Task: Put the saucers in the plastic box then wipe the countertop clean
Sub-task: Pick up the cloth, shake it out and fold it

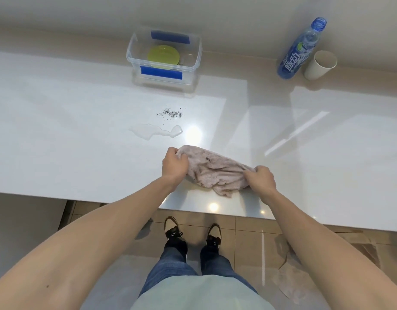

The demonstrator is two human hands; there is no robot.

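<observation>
From the head view, both hands hold one crumpled, pinkish-beige terry cloth [215, 173] that lies on the glossy white countertop [58, 135] close to its near edge. The left hand [174, 163] has its fingers curled tight round the cloth's far-left end; the right hand [263, 179] is curled round the near-right end, so the cloth is stretched between them. Dark specks and stains show on the fabric.

Just beyond the left hand lies a thin clear puddle of liquid [156, 130], and a little farther out a scatter of small black crumbs [170, 113]. Farther still, straight out from the left hand, stands a clear rectangular plastic box with blue clip handles [197, 59], lid off, against the back of the counter. Inside it lie the round yellow-green plastic saucers [163, 56], stacked flat; how many there are I cannot tell.

Well beyond the right hand and off to its right stands a clear blue-labelled plastic drink bottle [301, 49], its label bearing the white Chinese characters 脉动. Just beside it on the right is a plain off-white paper cup [319, 66], open end up.

Below the counter edge, between the forearms, are blue jeans and black-and-cream sneakers [193, 233] on a tiled floor.
</observation>
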